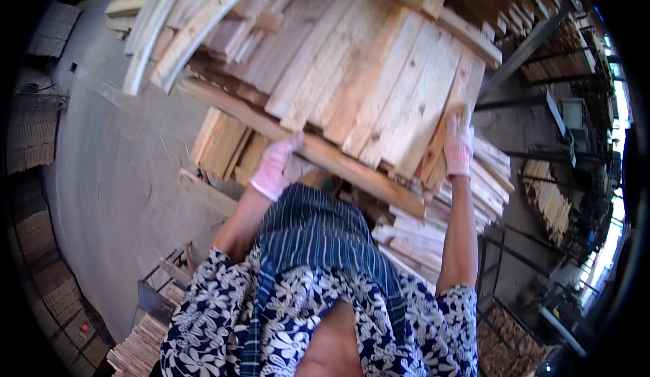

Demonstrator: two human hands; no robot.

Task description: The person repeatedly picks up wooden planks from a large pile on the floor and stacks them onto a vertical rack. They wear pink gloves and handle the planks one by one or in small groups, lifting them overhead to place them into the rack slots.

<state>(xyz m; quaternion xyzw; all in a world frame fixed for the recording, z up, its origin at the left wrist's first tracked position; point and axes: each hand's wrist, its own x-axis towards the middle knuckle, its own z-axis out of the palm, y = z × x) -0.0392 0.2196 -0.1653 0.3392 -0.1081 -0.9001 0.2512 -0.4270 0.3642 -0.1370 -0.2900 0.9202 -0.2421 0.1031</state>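
Observation:
Side-by-side pale wooden boards [365, 72] lie as a layer in front of me, with a long wooden batten [359, 168] running along their near ends. My left hand [276, 167], in a pink-and-white knit glove, is closed on the batten near its middle. On the right side, my gloved right hand [459, 147] lies against the outermost board [468, 79], fingers stretched along it and slightly blurred. The undersides of both hands are hidden.
Curved pale strips [203, 31] jut out at upper left. Another batten [467, 35] crosses the boards' far ends. Below the layer are wood blocks [220, 143] and stacked slats [423, 241]. Metal frames [521, 252] stand to the right, and board stacks [30, 133] line the left wall.

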